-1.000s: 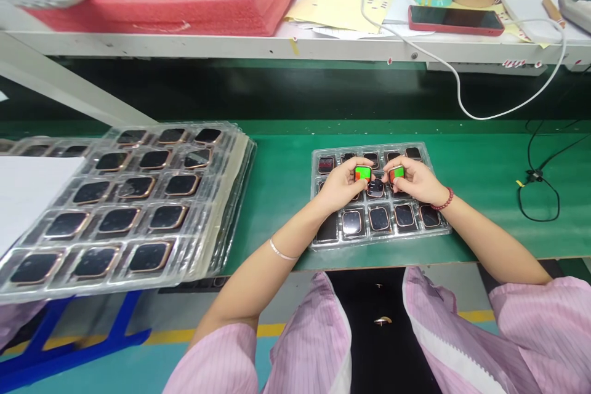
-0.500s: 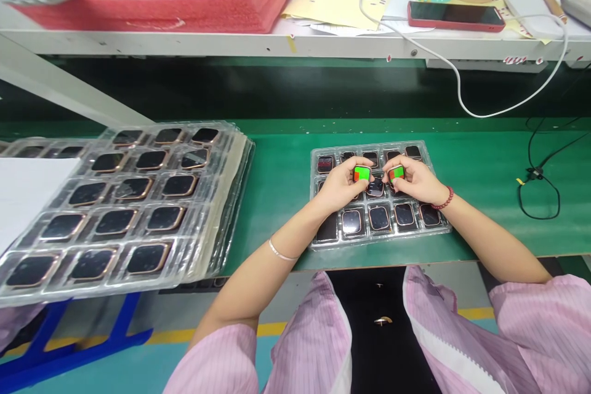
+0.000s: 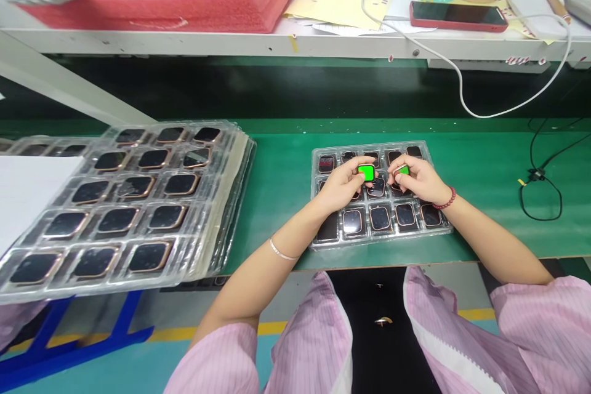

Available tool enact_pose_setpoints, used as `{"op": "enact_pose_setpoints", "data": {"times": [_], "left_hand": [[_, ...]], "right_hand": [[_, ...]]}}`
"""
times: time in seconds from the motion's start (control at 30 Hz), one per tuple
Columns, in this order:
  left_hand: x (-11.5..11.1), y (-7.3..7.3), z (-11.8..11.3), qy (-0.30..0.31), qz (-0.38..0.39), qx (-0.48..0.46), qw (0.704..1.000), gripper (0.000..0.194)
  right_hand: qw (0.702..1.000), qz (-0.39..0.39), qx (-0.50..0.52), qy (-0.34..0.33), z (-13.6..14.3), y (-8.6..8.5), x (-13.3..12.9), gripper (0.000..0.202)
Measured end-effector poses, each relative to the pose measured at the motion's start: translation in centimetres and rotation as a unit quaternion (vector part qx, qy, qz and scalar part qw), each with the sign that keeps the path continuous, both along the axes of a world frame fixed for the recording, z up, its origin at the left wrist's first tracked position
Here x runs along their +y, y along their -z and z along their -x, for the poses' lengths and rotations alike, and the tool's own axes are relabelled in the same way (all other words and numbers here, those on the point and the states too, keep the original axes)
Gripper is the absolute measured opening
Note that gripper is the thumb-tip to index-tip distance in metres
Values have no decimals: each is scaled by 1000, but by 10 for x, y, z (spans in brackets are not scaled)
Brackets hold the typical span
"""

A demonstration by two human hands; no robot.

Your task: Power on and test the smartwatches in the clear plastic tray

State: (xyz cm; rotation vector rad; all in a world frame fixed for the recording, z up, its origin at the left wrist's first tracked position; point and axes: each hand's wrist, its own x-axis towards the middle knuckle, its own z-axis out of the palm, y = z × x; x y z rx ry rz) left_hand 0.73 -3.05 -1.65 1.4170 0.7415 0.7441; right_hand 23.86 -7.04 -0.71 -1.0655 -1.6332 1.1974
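A green counter (image 3: 277, 197) carries a stack of clear trays (image 3: 207, 221) at the left and, further right, a single tray (image 3: 383, 239) of dark watches (image 3: 380, 218). Over that tray, the left hand (image 3: 342, 184) and right hand (image 3: 419, 180) face each other, fingers narrow, each pinching a green-lit watch: left watch (image 3: 366, 172), right watch (image 3: 402, 170). Both lie between the hands, apart, each nearest its own hand. Fingers partly cover the right watch; long axes are unclear. The hands hide some pockets.
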Motion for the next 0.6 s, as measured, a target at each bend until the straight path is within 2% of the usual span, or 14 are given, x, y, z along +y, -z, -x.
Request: {"op": "enact_pose_setpoints", "data": {"times": [0.13,0.37,0.6], "left_hand": [[-1,-1,0,-6,2,5,1000,47],[0,-3,0,-14,1,9,1000,41],[1,1,0,-2,-23,-7,1000,57]], "right_hand": [[1000,0,11,5,0,0,0,11],[1000,7,16,1,-2,-1,0,10],[999,9,35,-24,-3,7,4,36]]}}
